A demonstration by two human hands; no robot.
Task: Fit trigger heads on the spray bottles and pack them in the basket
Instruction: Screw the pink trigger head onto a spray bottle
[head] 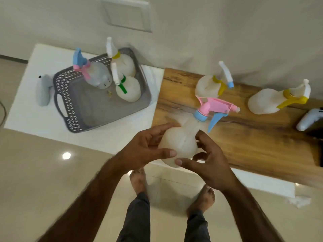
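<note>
Bottle [180,144], translucent milky plastic, round-bellied, was held above the near bench edge with its pink-and-blue trigger head [215,109] already seated. Left hand [145,151] and right hand [208,165] were both clasped round its body. Judged step: packing; next move calls for carrying it left into the grey lattice-walled basket [87,119], beside three bottles standing there. Two fitted bottles lay on the wooden board [253,137]

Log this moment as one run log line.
hands: left and right hold pink-headed bottle | basket: three bottles | board: two bottles
</note>
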